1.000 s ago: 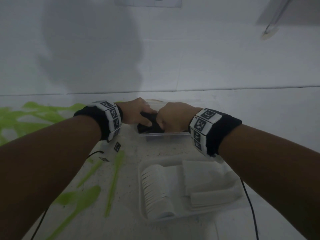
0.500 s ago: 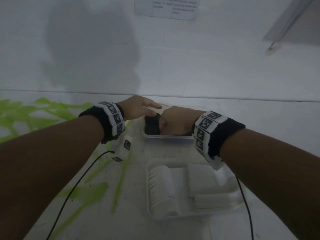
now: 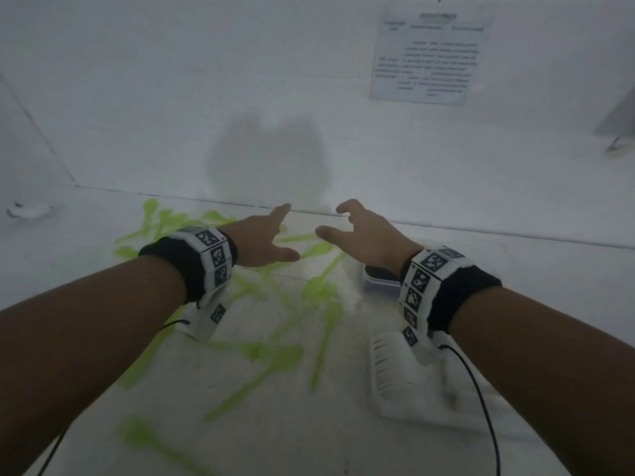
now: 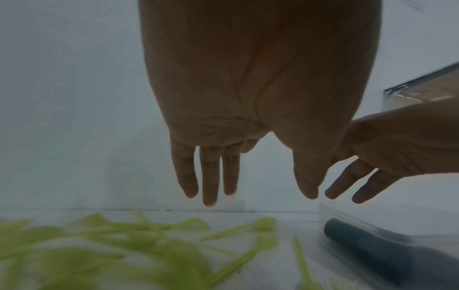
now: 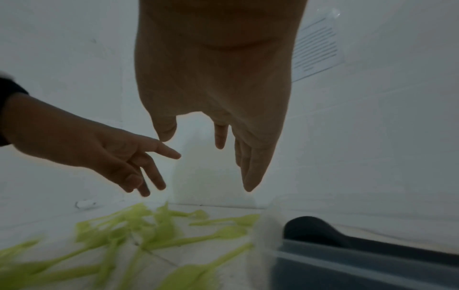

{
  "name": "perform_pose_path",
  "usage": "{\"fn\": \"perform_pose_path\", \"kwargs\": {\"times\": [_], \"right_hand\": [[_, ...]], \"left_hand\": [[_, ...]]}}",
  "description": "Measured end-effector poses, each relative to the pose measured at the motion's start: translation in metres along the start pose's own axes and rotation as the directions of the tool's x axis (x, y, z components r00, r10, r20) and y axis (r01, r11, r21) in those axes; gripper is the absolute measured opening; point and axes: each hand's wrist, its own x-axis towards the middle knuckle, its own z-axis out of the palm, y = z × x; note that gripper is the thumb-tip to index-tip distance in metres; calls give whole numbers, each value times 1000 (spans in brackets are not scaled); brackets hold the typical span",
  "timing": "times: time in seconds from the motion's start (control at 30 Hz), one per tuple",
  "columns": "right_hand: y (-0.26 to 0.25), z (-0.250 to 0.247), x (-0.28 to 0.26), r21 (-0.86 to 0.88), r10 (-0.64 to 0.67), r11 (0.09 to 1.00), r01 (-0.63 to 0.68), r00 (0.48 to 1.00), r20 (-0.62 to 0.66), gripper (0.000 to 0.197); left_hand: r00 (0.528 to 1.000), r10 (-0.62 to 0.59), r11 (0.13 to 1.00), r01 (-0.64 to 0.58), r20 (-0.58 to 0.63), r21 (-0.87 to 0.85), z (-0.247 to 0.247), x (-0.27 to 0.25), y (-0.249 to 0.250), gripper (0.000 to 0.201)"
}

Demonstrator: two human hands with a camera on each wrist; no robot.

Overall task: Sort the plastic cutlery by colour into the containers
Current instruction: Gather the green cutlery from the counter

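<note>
Over the table, seen from the head camera, we hold our left hand (image 3: 263,240) and right hand (image 3: 364,235) in the air side by side, fingers spread and loose, gripping nothing; we judge they hang there because the next pick is not yet chosen. Green cutlery (image 3: 285,359) lies scattered on the table (image 3: 103,214) below and to the left of them, unsorted, while a white tray (image 3: 405,403) of stacked white pieces sits near our right forearm and a clear container (image 3: 378,283) shows just under the right wrist. From the left wrist, our left fingers (image 4: 208,180) hang straight and apart above the green pile (image 4: 139,247), and the clear container (image 4: 387,221) with dark pieces (image 4: 372,253) stands just beside it on the right. From the right wrist, our right fingers (image 5: 250,168) point down, relaxed and empty, with the container's dark cutlery (image 5: 323,233) below and green spoons (image 5: 198,235) near its wall, likely the colour to be gathered next; where its box stands, we cannot tell.
</note>
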Motion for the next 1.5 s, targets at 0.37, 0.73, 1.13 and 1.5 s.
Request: {"fn": "perform_pose_path", "kwargs": {"times": [0.37, 0.73, 1.13, 1.5], "right_hand": [[-49, 100, -40, -133, 172, 977, -167, 985, 30, 75], [-59, 181, -106, -259, 231, 933, -250, 968, -101, 20], [-70, 195, -127, -306, 317, 908, -285, 947, 59, 24], [-73, 180, -127, -95, 471, 881, -464, 880, 61, 35]], "left_hand": [[995, 94, 994, -96, 39, 50, 19, -65, -93, 55], [924, 353, 935, -355, 144, -14, 54, -118, -146, 41], [796, 432, 829, -536, 424, 162, 79, -177, -179, 36], [870, 433, 838, -485, 237, 249, 66, -142, -173, 50]]}}
